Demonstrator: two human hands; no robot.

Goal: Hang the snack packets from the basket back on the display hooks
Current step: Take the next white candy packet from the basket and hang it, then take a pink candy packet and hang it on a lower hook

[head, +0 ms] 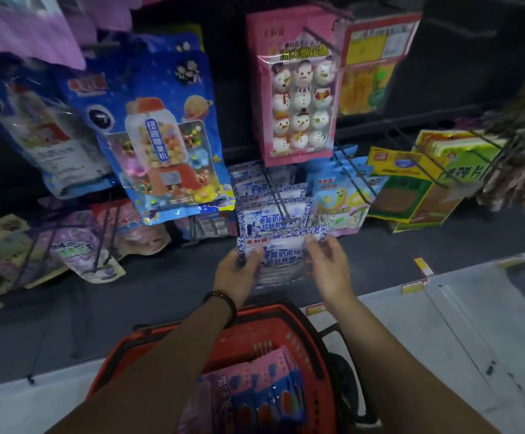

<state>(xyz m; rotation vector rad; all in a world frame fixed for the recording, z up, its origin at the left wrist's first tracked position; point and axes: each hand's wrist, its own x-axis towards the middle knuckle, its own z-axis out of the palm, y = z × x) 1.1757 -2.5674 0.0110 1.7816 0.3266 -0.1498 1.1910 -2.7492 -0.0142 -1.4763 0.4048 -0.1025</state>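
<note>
Both hands hold 1 blue-and-white snack packet [281, 256] up in front of the display, above the red basket [310, 338]. The left hand [237, 270] grips its left edge, thumb on the front and fingers behind. The right hand [328, 264] pinches its upper right corner. The packet's top edge sits just below a row of matching packets [270, 214] hanging on a black wire hook [281, 205]. Pink-and-blue packets [264, 389] stand upright in the basket. A pink snowman box [295, 98] hangs above the hook, with a big blue gumball-machine packet [167, 136] to its left.
</note>
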